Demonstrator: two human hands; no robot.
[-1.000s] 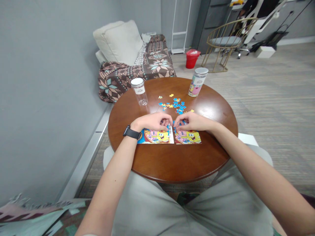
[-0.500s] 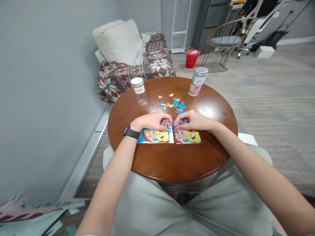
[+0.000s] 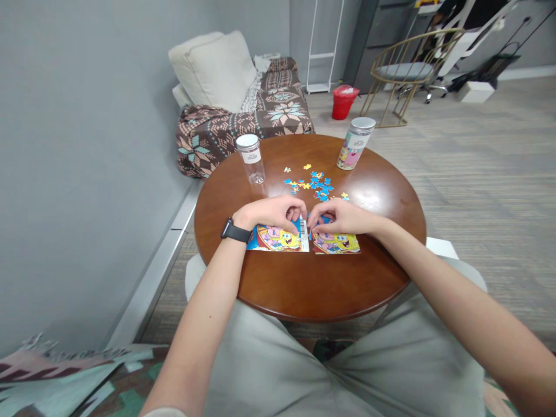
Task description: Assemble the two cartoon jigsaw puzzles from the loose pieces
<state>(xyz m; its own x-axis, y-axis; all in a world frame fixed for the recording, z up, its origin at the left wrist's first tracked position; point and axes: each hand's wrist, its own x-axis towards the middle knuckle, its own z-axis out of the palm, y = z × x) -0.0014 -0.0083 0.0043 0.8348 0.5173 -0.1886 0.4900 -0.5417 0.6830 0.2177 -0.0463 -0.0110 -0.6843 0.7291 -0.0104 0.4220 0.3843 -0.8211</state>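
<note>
A printed picture card [image 3: 278, 240] with a cartoon scene and a barcode strip lies flat on the round table. My left hand [image 3: 280, 211] rests over its upper part, fingers curved and thumb apart, with nothing visible between them. Just right of the card is a joined jigsaw section [image 3: 337, 244] showing the same cartoon. My right hand [image 3: 341, 216] bends over its upper left corner, thumb and fingers pinched around a small blue puzzle piece [image 3: 310, 233] at the left edge. The fingers partly hide this piece. Beyond my hands, several loose puzzle pieces [image 3: 320, 184] are scattered, mostly blue and yellow.
A clear jar [image 3: 255, 168] with a silver lid stands at the table's back left, a picture-printed jar [image 3: 354, 147] at the back right. The brown table [image 3: 304, 289] reaches close to my knees. Behind it are a covered sofa [image 3: 243, 127], a red bin [image 3: 344, 103] and a gold-framed chair [image 3: 406, 72].
The whole view has shifted slightly, so everything sits a little further right. Both hands keep nearly the same places over the card and the jigsaw section.
</note>
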